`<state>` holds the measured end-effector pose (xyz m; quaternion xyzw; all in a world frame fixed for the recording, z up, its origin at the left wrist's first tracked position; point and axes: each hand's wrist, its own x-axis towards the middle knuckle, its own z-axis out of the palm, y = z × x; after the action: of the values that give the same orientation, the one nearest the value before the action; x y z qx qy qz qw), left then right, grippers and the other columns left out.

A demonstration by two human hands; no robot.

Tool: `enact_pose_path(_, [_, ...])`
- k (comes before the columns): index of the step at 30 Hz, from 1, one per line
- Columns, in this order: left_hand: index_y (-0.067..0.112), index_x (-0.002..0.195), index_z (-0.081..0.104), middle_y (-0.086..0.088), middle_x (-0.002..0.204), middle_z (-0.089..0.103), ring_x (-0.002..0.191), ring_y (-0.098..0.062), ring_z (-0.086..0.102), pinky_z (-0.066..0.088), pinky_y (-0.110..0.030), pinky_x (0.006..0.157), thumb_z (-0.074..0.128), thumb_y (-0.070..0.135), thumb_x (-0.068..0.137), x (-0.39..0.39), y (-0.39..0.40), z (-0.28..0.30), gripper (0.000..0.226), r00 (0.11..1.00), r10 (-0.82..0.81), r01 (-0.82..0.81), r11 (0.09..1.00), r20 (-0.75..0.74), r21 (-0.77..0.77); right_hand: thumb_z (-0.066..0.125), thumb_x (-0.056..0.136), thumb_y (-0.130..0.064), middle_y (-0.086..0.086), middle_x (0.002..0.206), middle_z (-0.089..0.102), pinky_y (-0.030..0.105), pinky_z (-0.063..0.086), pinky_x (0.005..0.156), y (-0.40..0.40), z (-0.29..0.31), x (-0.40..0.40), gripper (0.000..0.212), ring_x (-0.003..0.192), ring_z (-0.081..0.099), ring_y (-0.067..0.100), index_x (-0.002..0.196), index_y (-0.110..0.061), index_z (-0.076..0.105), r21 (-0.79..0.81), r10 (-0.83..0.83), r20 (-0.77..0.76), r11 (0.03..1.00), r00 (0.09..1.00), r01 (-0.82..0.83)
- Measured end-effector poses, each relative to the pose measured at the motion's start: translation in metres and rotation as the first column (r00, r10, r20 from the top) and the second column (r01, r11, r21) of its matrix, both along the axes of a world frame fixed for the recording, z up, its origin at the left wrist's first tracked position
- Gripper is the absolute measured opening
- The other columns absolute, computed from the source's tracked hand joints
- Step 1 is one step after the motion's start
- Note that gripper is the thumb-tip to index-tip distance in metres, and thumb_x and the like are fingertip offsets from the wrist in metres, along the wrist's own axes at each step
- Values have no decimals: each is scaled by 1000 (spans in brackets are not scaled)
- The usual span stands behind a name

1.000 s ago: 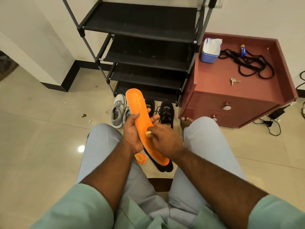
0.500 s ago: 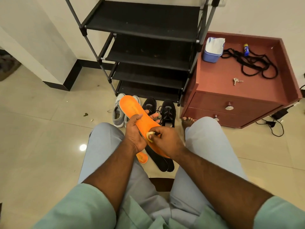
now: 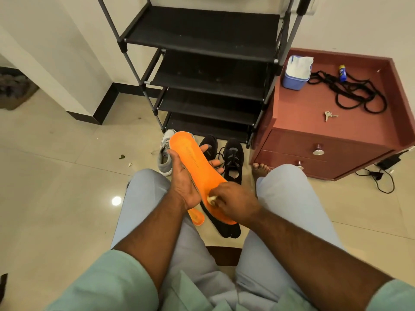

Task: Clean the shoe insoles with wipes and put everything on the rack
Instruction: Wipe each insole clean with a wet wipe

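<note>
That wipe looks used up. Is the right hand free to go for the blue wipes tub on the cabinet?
Probably not yet: the right hand pinches a wipe against the orange insole. The path to the wipes tub looks unobstructed, though reach is uncertain.

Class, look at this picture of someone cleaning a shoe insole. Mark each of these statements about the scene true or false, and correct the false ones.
1. The left hand holds the orange insole. True.
2. The right hand pinches a small wipe against the insole. True.
3. The black shoes sit on the rack. False: they are on the floor in front of it.
4. The blue wipes tub stands on the floor. False: it is on the red cabinet.
5. Keys lie on the cabinet. True.
</note>
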<state>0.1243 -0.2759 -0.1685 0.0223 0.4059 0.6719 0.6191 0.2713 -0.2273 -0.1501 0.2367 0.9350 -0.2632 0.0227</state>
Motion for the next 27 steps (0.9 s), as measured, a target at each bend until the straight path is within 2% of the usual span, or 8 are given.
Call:
enact_pose_path(3, [20,132,60,-22,107,67,111,-42,59,39,-61,106,24,94,64,3,-1,2,107,999,-33,33,999,-13,5,53,94,-21,0,112,66,31,44,88,-4,6,-7,24,106,56,18,113,-19,66,-42,-97,-189,995,977,90])
enact_pose_path(7, [21,136,59,-18,117,67,117,-34,60,42,-55,107,25,94,61,15,-2,3,110,996,-78,74,994,-49,-84,58,89,-15,3,99,68,33,49,77,-9,11,-29,19,91,60,18,104,-15,69,-152,-345,-399,939,850,310])
enact_pose_path(9, [21,135,60,-20,111,68,111,-37,62,44,-56,104,28,95,59,11,-3,3,111,998,-48,45,997,-46,-70,56,91,-17,4,101,67,36,48,78,-10,6,-24,18,93,60,20,104,-14,69,-107,-299,-324,954,897,279])
enact_pose_path(13, [18,129,63,-22,102,67,101,-41,62,41,-61,103,28,93,59,2,-2,0,109,1000,-8,6,999,-28,-41,51,93,-23,2,111,65,35,47,85,-9,-3,-7,23,102,58,20,111,-19,67,-49,-110,2,993,994,110])
enact_pose_path(19, [23,131,63,-15,121,68,118,-33,61,42,-56,106,14,94,70,18,-3,2,106,998,-57,53,989,-26,-137,58,90,-16,3,96,67,29,46,73,-8,15,-29,17,87,58,16,102,-14,70,-119,-313,-415,950,854,290])
enact_pose_path(21, [22,131,62,-17,114,69,112,-34,64,43,-56,105,12,94,71,17,-4,3,106,999,-40,37,991,-14,-129,57,91,-17,3,100,66,30,46,76,-10,10,-24,18,92,58,17,104,-14,69,-95,-291,-351,957,890,275])
enact_pose_path(25, [18,135,60,-21,102,69,107,-41,61,40,-62,107,25,95,61,9,-4,-3,112,1000,-28,27,995,-9,-97,51,94,-24,1,111,64,34,48,82,-6,-3,-7,21,101,57,18,109,-20,65,-65,-166,21,984,986,167])
enact_pose_path(27, [18,136,58,-21,103,69,107,-41,62,40,-62,107,24,95,64,10,-3,-5,111,999,-40,39,995,-7,-88,50,94,-24,0,111,64,34,49,83,-3,-1,-8,22,100,57,18,109,-20,66,-65,-173,-2,983,985,172])
